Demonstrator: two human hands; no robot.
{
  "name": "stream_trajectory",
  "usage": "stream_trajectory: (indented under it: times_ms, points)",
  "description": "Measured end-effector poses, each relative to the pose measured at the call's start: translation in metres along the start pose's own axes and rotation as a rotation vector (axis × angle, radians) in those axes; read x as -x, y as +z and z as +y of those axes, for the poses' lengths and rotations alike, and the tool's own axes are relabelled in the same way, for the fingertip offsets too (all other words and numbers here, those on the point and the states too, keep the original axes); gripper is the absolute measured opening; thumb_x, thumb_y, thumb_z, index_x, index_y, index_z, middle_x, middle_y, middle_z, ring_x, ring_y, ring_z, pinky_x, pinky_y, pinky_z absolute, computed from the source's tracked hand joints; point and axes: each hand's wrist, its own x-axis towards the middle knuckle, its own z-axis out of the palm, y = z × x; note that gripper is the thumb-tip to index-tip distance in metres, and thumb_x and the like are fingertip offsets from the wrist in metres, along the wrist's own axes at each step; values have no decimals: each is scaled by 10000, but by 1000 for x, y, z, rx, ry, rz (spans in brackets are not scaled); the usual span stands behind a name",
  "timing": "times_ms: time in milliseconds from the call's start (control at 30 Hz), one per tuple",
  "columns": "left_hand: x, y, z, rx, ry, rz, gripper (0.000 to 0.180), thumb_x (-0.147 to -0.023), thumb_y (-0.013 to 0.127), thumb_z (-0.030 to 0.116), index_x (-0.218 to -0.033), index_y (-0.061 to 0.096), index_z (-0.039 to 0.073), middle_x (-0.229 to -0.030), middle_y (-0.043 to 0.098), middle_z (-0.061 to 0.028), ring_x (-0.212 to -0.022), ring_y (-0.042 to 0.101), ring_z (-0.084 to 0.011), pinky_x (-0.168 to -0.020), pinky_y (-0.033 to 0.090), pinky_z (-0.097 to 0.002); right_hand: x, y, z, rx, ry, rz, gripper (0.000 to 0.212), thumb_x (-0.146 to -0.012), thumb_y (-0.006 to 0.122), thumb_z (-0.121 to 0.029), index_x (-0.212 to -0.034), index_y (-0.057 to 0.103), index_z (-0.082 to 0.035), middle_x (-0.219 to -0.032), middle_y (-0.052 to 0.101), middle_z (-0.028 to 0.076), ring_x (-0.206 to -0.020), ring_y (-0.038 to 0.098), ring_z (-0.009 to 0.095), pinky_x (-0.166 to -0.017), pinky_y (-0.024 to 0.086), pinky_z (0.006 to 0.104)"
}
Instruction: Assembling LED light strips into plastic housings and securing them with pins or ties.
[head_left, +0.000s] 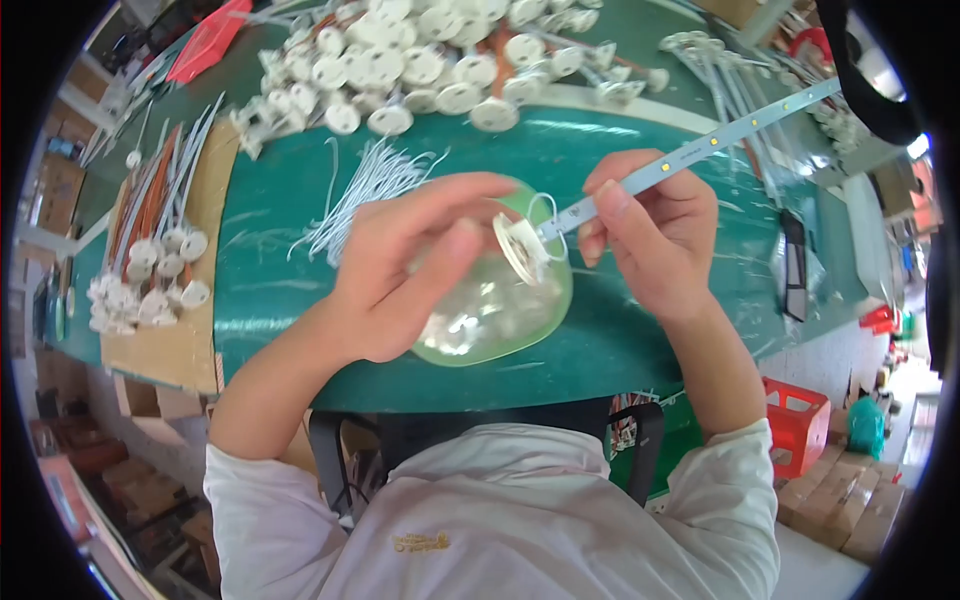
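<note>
My right hand pinches an LED strip, a narrow pale bar with small yellow chips, slanting up to the right. At the strip's lower end sits a white round cap, tilted on edge, with a thin white wire loop beside it. My left hand is just left of the cap, its fingers stretched and apart from the thumb, slightly blurred. Nothing shows in its grasp. Both hands are above a translucent green bowl holding small shiny pieces too blurred to name.
A bundle of white wires lies behind my left hand. Many white-capped strips are heaped at the back; more capped strips lie on cardboard at left. A red crate stands on the floor at right.
</note>
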Motion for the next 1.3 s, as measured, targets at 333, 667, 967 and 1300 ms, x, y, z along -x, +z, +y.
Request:
stream_trajectory:
  times_ms: [333, 667, 967, 1300]
  points:
    - [-9, -85, -19, -1065, 465, 493, 178, -931, 514, 48, -905, 666, -41, -768, 656, -117, -710, 640, -223, -659, 488, -302, -60, -120, -51, 29, -77, 369, 196, -958, 592, -92, -1119, 597, 19, -907, 685, 109, -792, 670, 157, -656, 525, 233]
    - [-20, -78, -16, -1206, 659, 237, 177, -712, 692, -10, -887, 664, -17, -827, 671, -129, -712, 644, -292, -635, 505, -360, -145, -275, -1, 676, -71, 721, 187, -852, 715, -121, -950, 685, 36, -846, 715, 115, -757, 697, 168, -695, 556, 250]
    - [-18, -86, -14, -1223, 610, 311, 168, -784, 608, 22, -923, 662, -54, -835, 675, -147, -710, 645, -320, -650, 531, -382, -189, -326, 29, 1656, -222, 108, 98, -817, 619, -138, -881, 647, -69, -827, 680, 158, -818, 668, 341, -713, 504, 416]
    - [-25, -85, -20, -1093, 354, 510, 178, -917, 520, 52, -902, 654, -64, -795, 666, -141, -710, 633, -215, -650, 488, -298, -171, -354, 17, 2040, -191, -352, 322, -833, 566, -77, -1135, 665, -131, -1019, 679, 65, -1084, 591, 254, -922, 492, 381]
